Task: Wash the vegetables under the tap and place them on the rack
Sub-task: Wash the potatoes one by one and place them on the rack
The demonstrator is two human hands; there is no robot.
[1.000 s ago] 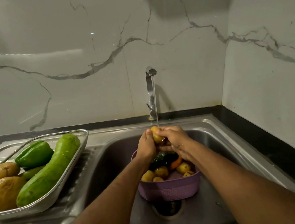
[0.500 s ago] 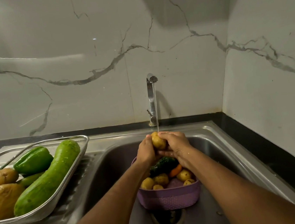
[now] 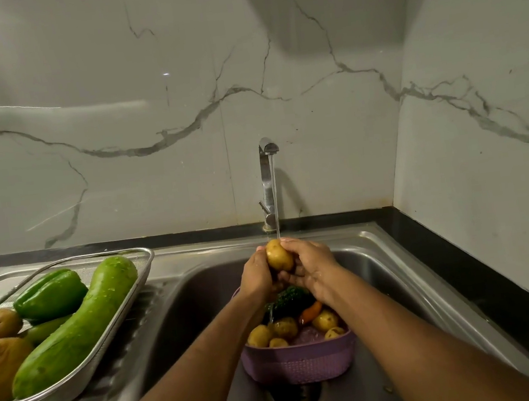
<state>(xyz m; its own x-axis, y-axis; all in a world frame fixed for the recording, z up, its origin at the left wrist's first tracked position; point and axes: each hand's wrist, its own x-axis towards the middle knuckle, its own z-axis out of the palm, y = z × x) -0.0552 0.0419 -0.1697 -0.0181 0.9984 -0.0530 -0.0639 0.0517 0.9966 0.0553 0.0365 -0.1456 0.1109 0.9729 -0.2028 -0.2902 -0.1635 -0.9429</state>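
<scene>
Over the steel sink (image 3: 406,270), both hands' grip, left hand (image 3: 258,275) and right hand (image 3: 310,266), clasps a potato (image 3: 278,255) under seemingly thin tap (image 3: 267,180) water.

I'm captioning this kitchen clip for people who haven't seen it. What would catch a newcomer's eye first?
First, the two hands, left and right, gripping a potato under the running tap at centre. Below them a purple basket in the sink holds more potatoes and other vegetables. At far left, a metal rack carries a long green gourd, a green pepper and large potatoes.
</scene>
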